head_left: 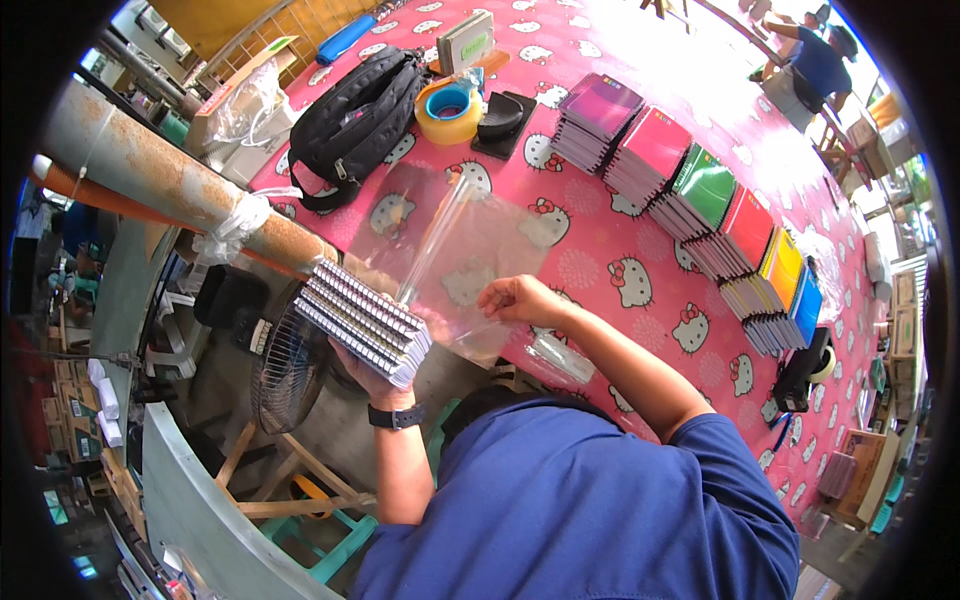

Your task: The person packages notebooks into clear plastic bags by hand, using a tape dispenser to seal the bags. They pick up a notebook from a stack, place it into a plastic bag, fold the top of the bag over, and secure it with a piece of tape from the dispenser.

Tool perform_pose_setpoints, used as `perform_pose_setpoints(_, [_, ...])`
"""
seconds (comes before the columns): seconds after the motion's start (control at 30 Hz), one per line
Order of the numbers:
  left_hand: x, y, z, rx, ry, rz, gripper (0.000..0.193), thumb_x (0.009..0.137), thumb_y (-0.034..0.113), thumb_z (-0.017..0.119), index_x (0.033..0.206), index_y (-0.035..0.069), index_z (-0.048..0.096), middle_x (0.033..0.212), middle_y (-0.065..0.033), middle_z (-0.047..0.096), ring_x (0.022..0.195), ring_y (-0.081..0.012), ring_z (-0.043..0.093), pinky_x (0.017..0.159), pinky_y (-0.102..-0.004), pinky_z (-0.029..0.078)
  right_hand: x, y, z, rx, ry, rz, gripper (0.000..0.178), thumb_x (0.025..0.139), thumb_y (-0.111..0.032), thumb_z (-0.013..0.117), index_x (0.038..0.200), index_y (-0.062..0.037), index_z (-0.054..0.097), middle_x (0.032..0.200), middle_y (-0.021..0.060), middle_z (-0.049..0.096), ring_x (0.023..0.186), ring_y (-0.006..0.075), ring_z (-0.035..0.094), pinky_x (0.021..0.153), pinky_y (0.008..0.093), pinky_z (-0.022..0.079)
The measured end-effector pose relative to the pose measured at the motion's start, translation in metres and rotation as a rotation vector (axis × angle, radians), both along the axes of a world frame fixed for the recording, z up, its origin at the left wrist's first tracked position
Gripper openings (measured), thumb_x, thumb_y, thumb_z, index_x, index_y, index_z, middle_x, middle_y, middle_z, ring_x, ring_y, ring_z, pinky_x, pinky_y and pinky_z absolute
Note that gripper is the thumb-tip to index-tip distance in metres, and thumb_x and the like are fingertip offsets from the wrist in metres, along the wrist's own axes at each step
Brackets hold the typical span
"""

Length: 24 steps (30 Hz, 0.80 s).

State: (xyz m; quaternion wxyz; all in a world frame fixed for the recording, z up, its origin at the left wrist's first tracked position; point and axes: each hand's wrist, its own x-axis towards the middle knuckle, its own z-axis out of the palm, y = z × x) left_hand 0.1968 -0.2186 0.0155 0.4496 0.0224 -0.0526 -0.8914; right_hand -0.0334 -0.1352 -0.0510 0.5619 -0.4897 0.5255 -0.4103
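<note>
My left hand (375,378), with a dark watch at its wrist, holds up a stack of spiral-bound notebooks (362,322) past the table's left edge. Their wire bindings and page edges face upward. Over the table, my right hand (522,301) has its fingers curled together in a pinch above clear plastic bags (470,255). Whether the plastic is between those fingertips is too small to make out. A smaller piece of clear plastic (560,357) lies by my right forearm.
Stacks of spiral notebooks with purple (603,103), green (705,188) and other covers curve along the right. A black backpack (355,125), tape rolls (449,108) and a black tape dispenser (803,370) rest on the pink patterned tablecloth (600,235). A rusty pole (170,170) and fan (285,370) stand left.
</note>
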Motion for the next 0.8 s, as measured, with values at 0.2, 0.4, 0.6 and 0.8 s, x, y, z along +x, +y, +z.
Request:
perform_pose_setpoints(0.2, [0.006, 0.005, -0.002, -0.034, 0.012, 0.035, 0.054, 0.080, 0.039, 0.064, 0.119, 0.005, 0.050, 0.111, -0.0102, 0.051, 0.094, -0.0233, 0.045, 0.086, -0.0351, 0.039, 0.009, 0.006, 0.015, 0.120, 0.259, -0.143, 0.020, 0.072, -0.009, 0.070, 0.091, -0.0023, 0.067, 0.080, 0.0067, 0.068, 0.076, 0.0109, 0.062, 0.069, 0.0281, 0.049])
perform_pose_setpoints(0.4, [0.035, 0.017, -0.039, -0.295, -0.412, -0.081, 0.065, 0.083, 0.051, 0.057, 0.131, 0.008, 0.044, 0.128, -0.0110, 0.050, 0.111, -0.0283, 0.052, 0.092, -0.0461, 0.045, -0.002, -0.008, -0.016, -0.196, 0.420, -0.032, 0.020, 0.073, -0.015, 0.070, 0.090, -0.0027, 0.067, 0.075, 0.0116, 0.065, 0.063, 0.0172, 0.058, 0.063, 0.0327, 0.047])
perform_pose_setpoints(0.6, [0.012, 0.025, -0.042, -0.390, -0.472, -0.201, 0.066, 0.076, 0.048, 0.065, 0.127, 0.008, 0.048, 0.120, -0.0092, 0.056, 0.106, -0.0263, 0.057, 0.092, -0.0419, 0.046, -0.007, -0.013, 0.008, 0.060, 0.312, -0.061, 0.019, 0.071, -0.020, 0.075, 0.075, -0.0043, 0.066, 0.065, 0.0030, 0.063, 0.061, 0.0127, 0.057, 0.057, 0.0307, 0.045])
perform_pose_setpoints(0.8, [-0.015, -0.004, -0.076, -0.369, -0.345, -0.222, 0.072, 0.079, 0.056, 0.057, 0.131, 0.008, 0.043, 0.125, -0.0131, 0.052, 0.107, -0.0319, 0.055, 0.091, -0.0455, 0.046, -0.024, -0.022, 0.002, 0.442, -0.497, -0.106, 0.017, 0.087, -0.020, 0.063, 0.092, -0.0039, 0.061, 0.079, 0.0014, 0.065, 0.077, 0.0118, 0.061, 0.068, 0.0288, 0.051])
